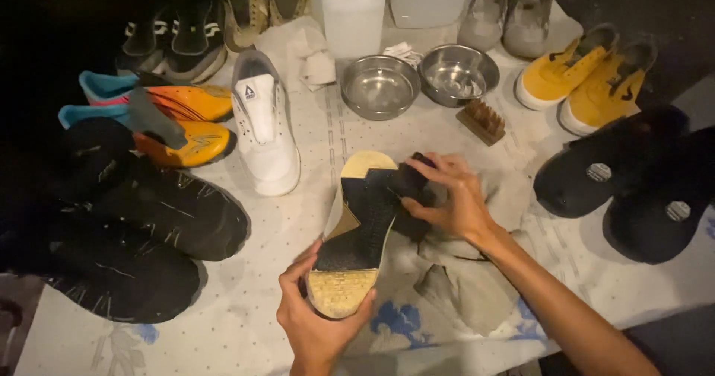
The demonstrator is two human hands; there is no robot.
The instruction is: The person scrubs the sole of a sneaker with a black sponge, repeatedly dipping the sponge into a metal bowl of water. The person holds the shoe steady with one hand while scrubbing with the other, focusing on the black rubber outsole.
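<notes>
A shoe lies on its side at the table's middle, its dark sole with tan heel and toe patches facing up. My left hand grips its heel end from below. My right hand presses a dark cloth or sponge against the sole's edge near the toe. Under the shoe and my right wrist lies a crumpled grey rag.
Two steel bowls and a wooden brush stand behind the shoe. A white shoe, orange shoes and black shoes fill the left; yellow and black shoes the right. A white jug stands at the back.
</notes>
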